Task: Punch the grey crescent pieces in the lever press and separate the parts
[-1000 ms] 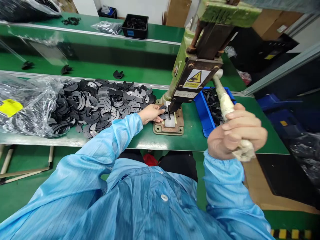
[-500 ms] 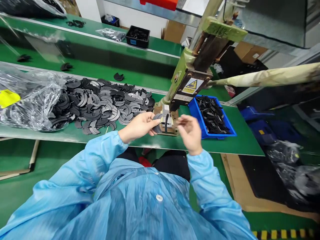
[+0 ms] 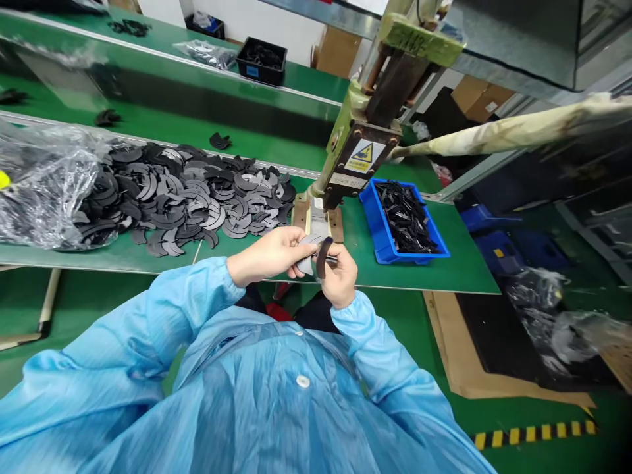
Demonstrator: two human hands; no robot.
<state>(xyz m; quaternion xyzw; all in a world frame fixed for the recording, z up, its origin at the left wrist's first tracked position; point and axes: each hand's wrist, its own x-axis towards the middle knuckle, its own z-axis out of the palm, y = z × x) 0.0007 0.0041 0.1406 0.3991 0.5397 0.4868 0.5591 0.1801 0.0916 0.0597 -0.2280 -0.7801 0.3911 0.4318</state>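
My left hand pinches a grey curved plastic piece in front of the press. Close against it, my right hand is closed on a black curved piece with a dark pin-like part sticking out to the right. The two pieces are together or nearly touching; my fingers hide where they meet. Just behind my hands stands the green hand press, its base on the bench. A large heap of grey and black curved pieces lies to the left.
To the right is a blue bin of black parts. A clear plastic bag lies at the far left. The press's long wrapped lever reaches out to the right. A small black bin stands on the back shelf.
My right hand has come left and down from beside the press to my left hand and has closed on the black curved piece. Both hands are nearer me, clear of the press base.
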